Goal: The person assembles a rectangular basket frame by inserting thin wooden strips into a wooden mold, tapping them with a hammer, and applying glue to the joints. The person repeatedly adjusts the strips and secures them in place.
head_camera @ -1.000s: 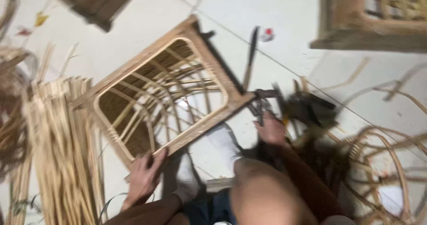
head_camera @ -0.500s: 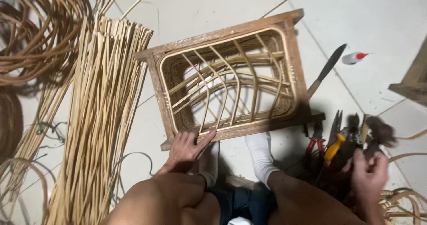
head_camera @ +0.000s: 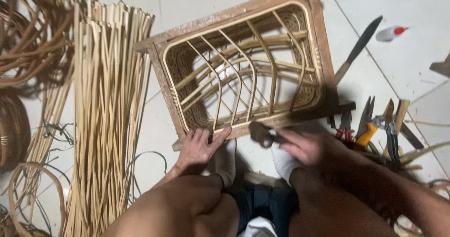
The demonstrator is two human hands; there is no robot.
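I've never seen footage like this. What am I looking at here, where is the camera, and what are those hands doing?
There is no machine: the camera sits on a person's head and looks down at their own bare hands and knees as they sit on a tiled floor. In front of them lies a wooden frame with a half-woven cane basket set inside it. The left hand rests flat on the frame's near edge. The right hand grips a small dark tool close to that edge; it is blurred, so I cannot tell which tool. To the left lies a bundle of pale cane strips, with coils of darker cane beyond it. To the right are pliers and cutters, a long knife and a small white bottle with a red cap.
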